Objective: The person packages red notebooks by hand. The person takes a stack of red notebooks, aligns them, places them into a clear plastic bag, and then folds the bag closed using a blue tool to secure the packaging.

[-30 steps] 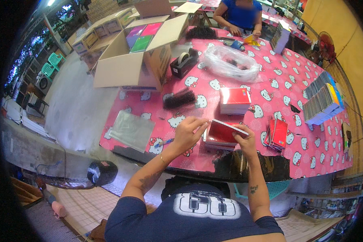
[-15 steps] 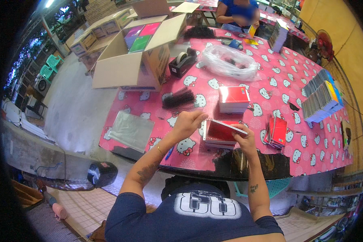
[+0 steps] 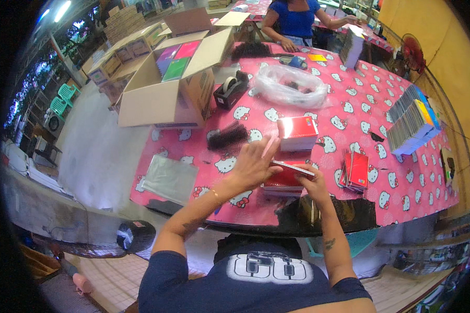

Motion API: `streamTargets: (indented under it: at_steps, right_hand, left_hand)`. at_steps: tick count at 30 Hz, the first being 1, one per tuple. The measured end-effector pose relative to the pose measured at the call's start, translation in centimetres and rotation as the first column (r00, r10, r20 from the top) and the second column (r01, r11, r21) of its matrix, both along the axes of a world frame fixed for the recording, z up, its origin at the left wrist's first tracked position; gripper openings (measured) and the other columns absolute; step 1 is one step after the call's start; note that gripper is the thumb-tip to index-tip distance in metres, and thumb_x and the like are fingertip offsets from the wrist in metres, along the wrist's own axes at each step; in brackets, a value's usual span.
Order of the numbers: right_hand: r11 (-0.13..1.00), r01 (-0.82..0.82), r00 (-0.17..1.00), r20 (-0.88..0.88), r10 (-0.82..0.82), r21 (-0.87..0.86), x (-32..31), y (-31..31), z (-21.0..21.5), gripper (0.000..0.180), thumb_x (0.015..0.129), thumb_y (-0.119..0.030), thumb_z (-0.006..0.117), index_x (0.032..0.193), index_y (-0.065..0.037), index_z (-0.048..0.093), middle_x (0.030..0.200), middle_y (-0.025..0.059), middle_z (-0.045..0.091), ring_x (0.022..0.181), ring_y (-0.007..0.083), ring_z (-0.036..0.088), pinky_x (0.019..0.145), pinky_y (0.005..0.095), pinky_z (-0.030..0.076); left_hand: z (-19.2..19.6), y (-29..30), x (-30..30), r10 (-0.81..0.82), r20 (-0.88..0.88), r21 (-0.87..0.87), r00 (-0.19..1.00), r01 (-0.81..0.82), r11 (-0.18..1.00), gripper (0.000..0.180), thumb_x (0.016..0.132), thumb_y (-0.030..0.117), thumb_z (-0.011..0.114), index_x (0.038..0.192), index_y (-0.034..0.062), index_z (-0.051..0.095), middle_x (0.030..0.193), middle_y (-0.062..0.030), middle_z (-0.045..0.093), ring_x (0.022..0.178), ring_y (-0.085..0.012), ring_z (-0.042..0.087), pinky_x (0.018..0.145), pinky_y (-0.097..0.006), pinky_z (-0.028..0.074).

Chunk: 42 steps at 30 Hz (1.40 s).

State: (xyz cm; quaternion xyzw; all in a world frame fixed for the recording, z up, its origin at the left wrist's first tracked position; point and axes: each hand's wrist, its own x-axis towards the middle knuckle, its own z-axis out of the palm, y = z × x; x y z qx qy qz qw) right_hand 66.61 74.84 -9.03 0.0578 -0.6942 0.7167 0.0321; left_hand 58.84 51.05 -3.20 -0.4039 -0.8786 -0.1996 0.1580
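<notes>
Red showed first: a thin red book lay between my two hands at the near edge of the desk, on top of a small stack of like books. My right hand pinched its right end, fingers closed on the cover. My left hand rested on its left part with fingers spread flat, so it pressed rather than gripped. The book's long axis ran left to right, dipping slightly toward the right hand; both hands touched it, neither nearer. Just beyond stood a second red stack. To the left lay a black comb-like bundle and a clear plastic sleeve. Farther off sat an open cardboard box, and another person's blue top at the far end.
</notes>
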Motion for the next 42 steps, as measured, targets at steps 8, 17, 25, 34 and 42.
streamTargets:
  at_steps: [8,17,25,34,42]
  right_hand:
    - [0.999,0.033,0.999,-0.035,-0.032,0.034,0.1,-0.1,0.2,0.029,0.090,0.001,0.066,0.120,-0.002,0.066,0.106,0.0016,0.068,0.096,0.0096,0.061,0.086,0.0266,0.050]
    - [0.999,-0.029,0.999,-0.018,0.029,0.016,-0.1,0.2,1.6,0.031,0.090,0.001,0.065,0.121,-0.003,0.066,0.111,0.0044,0.068,0.105,0.0116,0.061,0.093,0.0276,0.049]
    - [0.999,-0.043,0.999,-0.016,0.042,-0.023,-0.3,0.2,1.8,0.037,0.089,0.005,0.063,0.125,-0.002,0.065,0.112,0.0045,0.070,0.105,0.0113,0.062,0.093,0.0288,0.049]
    - [0.995,0.015,0.999,0.031,-0.012,-0.099,0.1,-0.3,1.5,0.034,0.091,0.004,0.061,0.124,-0.001,0.065,0.116,0.0046,0.069,0.107,0.0118,0.061,0.095,0.0281,0.049]
    - [0.997,-0.041,0.997,0.056,0.045,-0.069,-0.1,0.1,1.4,0.033,0.092,0.001,0.062,0.124,-0.002,0.066,0.110,0.0019,0.069,0.099,0.0079,0.060,0.088,0.0265,0.050]
  left_hand:
    - [-4.2,2.4,1.8,0.218,-0.262,0.037,0.940,-0.216,0.976,0.091,0.094,0.061,0.045,0.155,-0.0011,0.017,0.163,-0.0208,0.015,0.152,-0.0365,0.009,0.117,-0.065,-0.001]
    - [-3.8,2.3,1.7,0.184,-0.359,-0.093,0.915,-0.232,0.968,0.089,0.094,0.063,0.041,0.153,-0.0020,0.024,0.162,-0.0220,0.017,0.153,-0.0351,0.008,0.116,-0.066,0.003]
    - [-2.4,3.6,0.7,0.115,-0.286,-0.102,0.951,-0.150,0.983,0.092,0.095,0.064,0.039,0.154,-0.0039,0.019,0.163,-0.0225,0.013,0.152,-0.0393,0.007,0.118,-0.064,0.003]
    - [0.6,4.2,0.2,-0.030,-0.148,-0.013,0.989,0.028,1.000,0.056,0.100,0.042,0.048,0.141,0.0045,0.046,0.147,-0.0188,0.044,0.140,-0.0328,0.038,0.117,-0.056,0.017]
    - [1.6,3.5,-0.9,-0.302,-0.081,0.119,0.950,0.310,0.943,0.024,0.087,0.020,0.071,0.110,0.0159,0.067,0.086,0.0008,0.070,0.083,-0.0170,0.069,0.113,-0.054,0.029]
